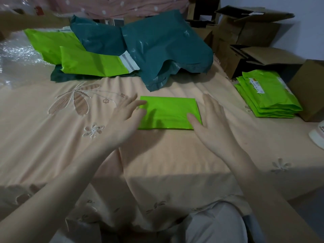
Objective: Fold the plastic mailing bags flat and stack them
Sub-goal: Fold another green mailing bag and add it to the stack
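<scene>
Both hands lie flat with fingers straight, holding nothing. In the head view, the left hand touches the left edge of a folded green bag, and the right hand rests at its right edge. That bag sits mid-bed on a peach floral bedsheet. To the right lies a stack of folded green bags. Behind, unfolded green bags and dark teal bags are heaped beside cardboard boxes.

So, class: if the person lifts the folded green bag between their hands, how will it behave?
The folded green bag is thin glossy plastic, so it probably feels light and slippery. Its creases look soft; it may sag or spring open once the left hand and right hand let go.
</scene>
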A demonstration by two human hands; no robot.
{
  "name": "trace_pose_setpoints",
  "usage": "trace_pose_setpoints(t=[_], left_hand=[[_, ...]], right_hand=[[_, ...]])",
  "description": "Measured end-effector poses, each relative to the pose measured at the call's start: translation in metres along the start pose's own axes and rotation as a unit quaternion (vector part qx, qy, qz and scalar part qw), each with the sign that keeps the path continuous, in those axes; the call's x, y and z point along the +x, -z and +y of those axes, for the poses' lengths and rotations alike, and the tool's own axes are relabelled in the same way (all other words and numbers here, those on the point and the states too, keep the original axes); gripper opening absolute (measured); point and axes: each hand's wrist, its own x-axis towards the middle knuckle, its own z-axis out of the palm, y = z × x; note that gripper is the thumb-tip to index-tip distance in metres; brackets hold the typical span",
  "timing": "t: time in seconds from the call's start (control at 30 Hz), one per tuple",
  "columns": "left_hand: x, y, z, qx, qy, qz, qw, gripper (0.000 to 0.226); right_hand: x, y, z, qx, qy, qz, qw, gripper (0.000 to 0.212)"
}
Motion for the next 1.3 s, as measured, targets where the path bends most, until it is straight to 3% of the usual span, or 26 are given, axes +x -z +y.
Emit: trace_pose_setpoints(t=[0.13, 0.23, 0.4, 0.7, 0.8, 0.9, 1.0, 1.13, 1.2, 1.3], left_hand=[[0.039, -0.03, 0.012, 0.188, -0.126, -0.022, 0.974, 0.047], [0.056, -0.049, 0.004, 0.275, -0.106, -0.087, 0.952, 0.051], [0.058, -0.055, -0.008, 0.327, -0.085, -0.112, 0.935, 0.051], [0.058, -0.056, -0.008, 0.307, -0.046, -0.088, 0.947, 0.052], [0.057, -0.055, -0.01, 0.295, -0.009, -0.07, 0.953, 0.066], [0.057, -0.05, -0.009, 0.264, -0.025, -0.08, 0.961, 0.077], [0.058, -0.048, -0.006, 0.268, -0.063, -0.059, 0.96, 0.079], [0.055, -0.051, 0.004, 0.272, -0.093, 0.044, 0.957, 0.092], [0.053, -0.052, 0.015, 0.215, -0.081, 0.086, 0.969, 0.092], [0.059, -0.057, 0.031, 0.021, 0.012, 0.092, 0.995, 0.095]], right_hand=[[0.041, -0.028, -0.022, -0.069, 0.073, -0.069, 0.993, 0.054], [0.053, -0.048, -0.019, -0.107, 0.074, -0.171, 0.977, 0.052], [0.052, -0.057, -0.011, -0.112, 0.057, -0.189, 0.974, 0.052], [0.054, -0.061, -0.009, -0.081, 0.0, -0.146, 0.986, 0.055], [0.061, -0.051, -0.005, -0.073, -0.024, -0.149, 0.986, 0.066], [0.07, -0.032, -0.001, -0.065, -0.052, -0.145, 0.986, 0.075], [0.075, -0.018, 0.007, -0.046, -0.092, -0.153, 0.983, 0.066], [0.075, -0.002, 0.022, 0.116, -0.161, -0.178, 0.964, 0.036], [0.073, 0.008, 0.03, 0.179, -0.177, -0.174, 0.952, 0.025], [0.068, 0.03, 0.044, 0.281, -0.205, -0.109, 0.931, 0.026]])
